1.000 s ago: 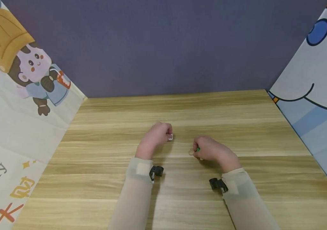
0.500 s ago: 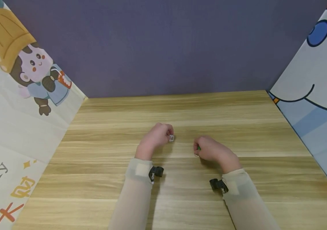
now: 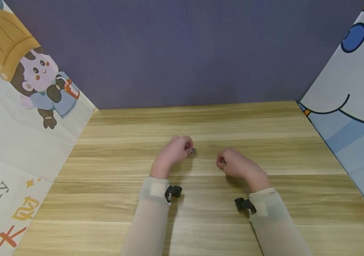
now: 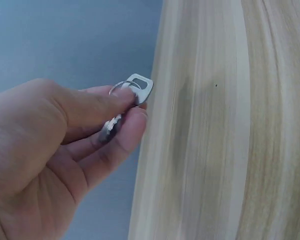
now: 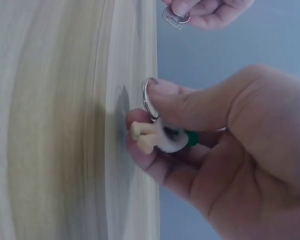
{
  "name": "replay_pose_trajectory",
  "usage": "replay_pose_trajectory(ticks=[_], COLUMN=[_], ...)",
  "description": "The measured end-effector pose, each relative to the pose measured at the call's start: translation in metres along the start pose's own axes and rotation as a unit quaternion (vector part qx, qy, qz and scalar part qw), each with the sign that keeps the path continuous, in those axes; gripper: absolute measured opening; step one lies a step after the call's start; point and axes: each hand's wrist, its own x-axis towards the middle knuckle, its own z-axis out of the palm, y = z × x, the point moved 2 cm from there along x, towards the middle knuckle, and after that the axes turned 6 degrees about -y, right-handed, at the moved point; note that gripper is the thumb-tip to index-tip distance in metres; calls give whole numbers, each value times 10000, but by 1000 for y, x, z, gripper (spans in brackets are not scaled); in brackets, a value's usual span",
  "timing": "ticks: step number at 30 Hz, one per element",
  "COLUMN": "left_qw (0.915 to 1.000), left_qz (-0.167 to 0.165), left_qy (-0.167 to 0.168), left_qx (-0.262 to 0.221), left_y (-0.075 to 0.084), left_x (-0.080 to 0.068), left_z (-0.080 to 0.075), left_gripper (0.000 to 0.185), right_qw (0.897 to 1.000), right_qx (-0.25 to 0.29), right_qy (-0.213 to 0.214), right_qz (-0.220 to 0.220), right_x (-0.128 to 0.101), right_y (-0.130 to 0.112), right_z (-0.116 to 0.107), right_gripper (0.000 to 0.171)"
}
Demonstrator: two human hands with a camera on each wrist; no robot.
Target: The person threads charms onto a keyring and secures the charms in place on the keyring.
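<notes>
Keyring parts are split between the two hands, held just above the wooden counter [image 3: 201, 227]. The left hand [image 3: 173, 151] pinches a small metal clip [image 4: 138, 88] between thumb and forefinger, its slotted end poking out past the fingertips; a thin wire loop sits at the thumb tip. The right hand [image 3: 234, 165] pinches a split ring [image 5: 149, 97] under the thumb, with a small pale figurine charm [image 5: 155, 137] with a green part hanging from it against the curled fingers.

Compared with a second ago, the charm has been drawn into the right hand: then the ring and a spot of green showed beyond the knuckles in the head view, now only a glint of metal shows at the fingertips. The left hand has stayed in place, but the clip has turned, so it reads as a darker, smaller sliver than the white tab seen earlier. The hands remain apart, with bare counter between them.

My reading is that both pieces have been re-gripped and turned for joining, and that clip and ring are not yet linked.
</notes>
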Motion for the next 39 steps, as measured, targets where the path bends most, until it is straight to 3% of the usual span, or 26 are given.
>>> replay_pose_trajectory(ticks=[7, 12, 21, 31, 39], left_qw=[9992, 9993, 9984, 9976, 9950], left_qz=[177, 216, 303, 490, 762], left_qy=[352, 305, 414, 492, 642], left_qx=[-31, -74, 226, -37, 77], left_y=[1, 2, 4, 8, 13], left_x=[-2, -3, -3, -8, -9], left_z=[-3, -4, -6, -8, -11], left_gripper=[6, 6, 8, 6, 9], right_qw=[9971, 9945, 9946, 9901, 9866], right_qx=[-274, -174, 48, 338, 398], right_qy=[672, 975, 991, 1305, 1507], right_qz=[-246, -332, -299, -399, -472], right_x=[0, 1, 2, 0, 0], right_y=[-1, 1, 3, 0, -2], right_z=[-4, -4, -6, -12, -15], right_gripper=[11, 8, 11, 11, 8])
